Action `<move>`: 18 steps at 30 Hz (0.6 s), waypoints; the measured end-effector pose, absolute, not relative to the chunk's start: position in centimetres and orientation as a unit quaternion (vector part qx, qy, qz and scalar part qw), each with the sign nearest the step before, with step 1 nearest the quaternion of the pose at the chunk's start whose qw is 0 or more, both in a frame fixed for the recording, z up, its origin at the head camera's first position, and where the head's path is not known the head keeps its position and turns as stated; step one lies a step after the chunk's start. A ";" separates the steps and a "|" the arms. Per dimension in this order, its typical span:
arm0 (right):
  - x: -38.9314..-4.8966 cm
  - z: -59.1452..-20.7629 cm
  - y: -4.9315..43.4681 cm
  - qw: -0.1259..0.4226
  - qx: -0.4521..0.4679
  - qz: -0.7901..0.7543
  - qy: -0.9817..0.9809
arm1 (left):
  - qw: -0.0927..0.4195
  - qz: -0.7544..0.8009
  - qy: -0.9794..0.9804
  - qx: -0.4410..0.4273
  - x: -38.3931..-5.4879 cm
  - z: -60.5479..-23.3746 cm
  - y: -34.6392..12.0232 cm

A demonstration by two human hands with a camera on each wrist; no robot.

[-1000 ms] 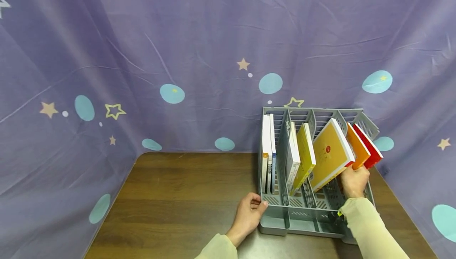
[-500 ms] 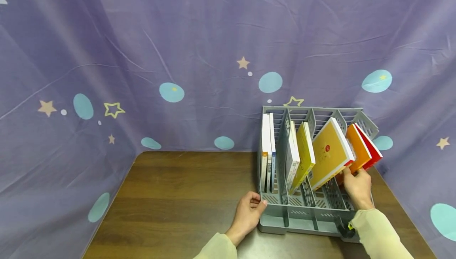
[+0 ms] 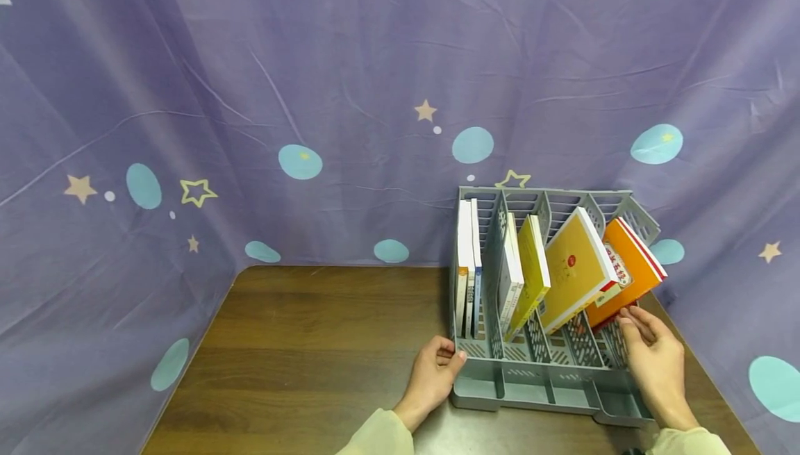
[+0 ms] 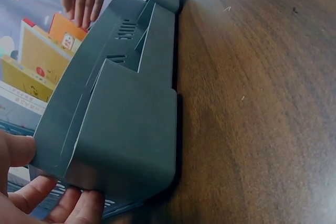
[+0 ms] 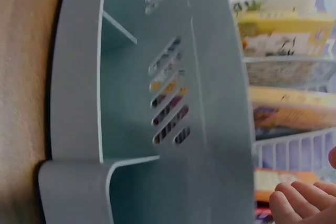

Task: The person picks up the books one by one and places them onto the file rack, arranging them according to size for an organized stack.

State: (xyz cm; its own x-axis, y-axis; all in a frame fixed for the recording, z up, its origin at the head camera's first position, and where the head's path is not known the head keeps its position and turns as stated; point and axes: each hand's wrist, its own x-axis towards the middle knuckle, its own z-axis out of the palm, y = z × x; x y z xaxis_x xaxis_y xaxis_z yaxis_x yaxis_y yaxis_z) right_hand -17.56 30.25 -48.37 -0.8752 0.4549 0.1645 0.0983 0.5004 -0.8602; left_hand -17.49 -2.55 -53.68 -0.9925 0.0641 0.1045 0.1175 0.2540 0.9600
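My left hand grips the near left corner of a grey plastic book rack, thumb on the front wall and fingers underneath in the left wrist view. My right hand is at the rack's right end, fingers loosely bent, fingertips right at the lower corner of an orange book. That book leans right and covers most of a red book, of which an edge shows. In the right wrist view, the fingers are beside the orange book, with nothing seen in them.
White books stand upright in the rack's left section. A white book, a yellow book and a larger golden book lean in the middle ones. The wooden table extends left, and a purple patterned cloth hangs behind.
My right hand has drawn back toward the front right, away from the books. The orange book now leans further right, over the red one. My left hand stays at the corner.
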 end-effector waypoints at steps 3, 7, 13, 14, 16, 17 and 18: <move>-16.4 -47.8 29.5 0.190 -0.111 0.460 -0.860 | 0.022 -0.608 -0.792 -0.054 -17.4 -53.7 -2.6; -14.9 -47.2 27.6 0.201 -0.045 0.460 -0.864 | 0.022 -0.608 -0.792 -0.054 -17.2 -53.6 -2.7; -13.1 -45.8 24.0 0.222 0.038 0.481 -0.847 | 0.010 -0.601 -0.796 -0.070 -17.0 -53.1 -3.3; -12.9 -45.4 23.4 0.223 0.050 0.486 -0.844 | 0.004 -0.597 -0.799 -0.075 -16.9 -52.9 -3.5; -12.5 -44.8 22.4 0.214 0.069 0.493 -0.840 | -0.011 -0.585 -0.807 -0.084 -16.8 -52.4 -3.9; -12.4 -44.5 21.9 0.208 0.076 0.493 -0.841 | -0.017 -0.579 -0.810 -0.092 -16.7 -52.1 -4.2; -12.2 -44.1 21.3 0.202 0.080 0.487 -0.846 | -0.024 -0.571 -0.815 -0.100 -16.6 -51.7 -4.5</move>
